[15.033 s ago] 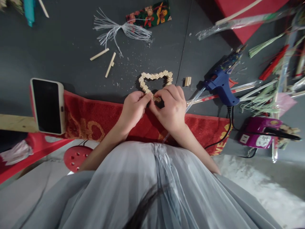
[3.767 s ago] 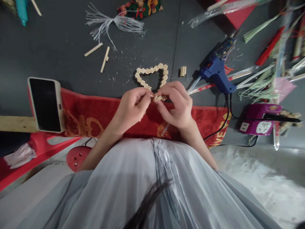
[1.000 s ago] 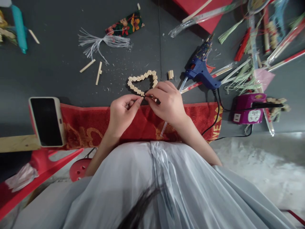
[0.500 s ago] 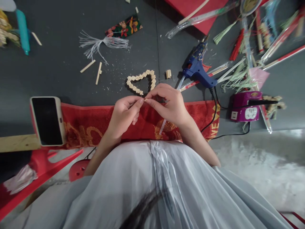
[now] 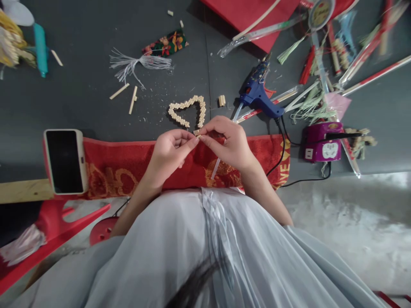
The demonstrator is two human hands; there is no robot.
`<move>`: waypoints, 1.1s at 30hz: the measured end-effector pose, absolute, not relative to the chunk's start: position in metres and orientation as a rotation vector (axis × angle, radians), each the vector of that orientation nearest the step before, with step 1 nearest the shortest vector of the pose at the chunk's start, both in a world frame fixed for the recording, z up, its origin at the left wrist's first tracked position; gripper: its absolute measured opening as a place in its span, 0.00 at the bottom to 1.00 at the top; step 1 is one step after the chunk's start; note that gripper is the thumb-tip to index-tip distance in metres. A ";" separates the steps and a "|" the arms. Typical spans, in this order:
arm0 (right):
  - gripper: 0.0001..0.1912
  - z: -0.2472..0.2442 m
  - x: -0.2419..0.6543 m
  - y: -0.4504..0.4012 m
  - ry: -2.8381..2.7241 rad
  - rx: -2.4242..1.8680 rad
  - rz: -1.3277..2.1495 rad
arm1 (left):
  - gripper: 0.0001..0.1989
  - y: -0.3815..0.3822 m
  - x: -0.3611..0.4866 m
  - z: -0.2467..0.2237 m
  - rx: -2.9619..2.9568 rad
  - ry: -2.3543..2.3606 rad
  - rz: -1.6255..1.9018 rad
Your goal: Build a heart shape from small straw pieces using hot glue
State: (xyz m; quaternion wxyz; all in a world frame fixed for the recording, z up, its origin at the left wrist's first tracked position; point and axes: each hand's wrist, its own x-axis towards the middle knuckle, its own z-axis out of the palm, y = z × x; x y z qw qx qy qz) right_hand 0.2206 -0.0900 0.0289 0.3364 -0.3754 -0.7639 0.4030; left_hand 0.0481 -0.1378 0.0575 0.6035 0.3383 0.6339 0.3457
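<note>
My left hand (image 5: 173, 152) and my right hand (image 5: 227, 141) meet fingertip to fingertip above the edge of a red towel (image 5: 118, 169). Both pinch a small pale stick piece (image 5: 198, 136) between thumb and fingers. Just beyond the fingertips lies a heart-shaped outline of cream beads (image 5: 184, 104) on the dark table; its lower tip by my right hand is partly covered. A small bundle of short pale sticks (image 5: 221, 100) rests to the right of the heart. The blue glue gun (image 5: 261, 96) lies farther right.
A phone (image 5: 64, 161) rests at the towel's left end. A purple power socket (image 5: 323, 142) with cables stands right. White tassel threads (image 5: 141, 64), a floral strip (image 5: 167, 43) and two loose sticks (image 5: 119, 91) lie beyond. Tassels and wrapped sticks crowd the upper right.
The view has shifted slightly. Both hands stay pinched together, and the small pale piece between the fingertips shows more clearly.
</note>
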 end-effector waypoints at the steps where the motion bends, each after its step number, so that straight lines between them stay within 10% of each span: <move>1: 0.10 0.029 0.223 -0.091 -2.012 -0.976 1.027 | 0.07 -0.138 0.049 0.058 0.804 1.477 0.809; 20: 0.05 0.032 0.259 -0.107 -1.914 -1.037 1.012 | 0.10 -0.144 0.079 0.047 0.805 1.330 0.804; 33: 0.18 0.022 0.328 -0.023 -2.226 -1.653 0.226 | 0.12 -0.138 0.085 0.042 0.606 1.279 0.950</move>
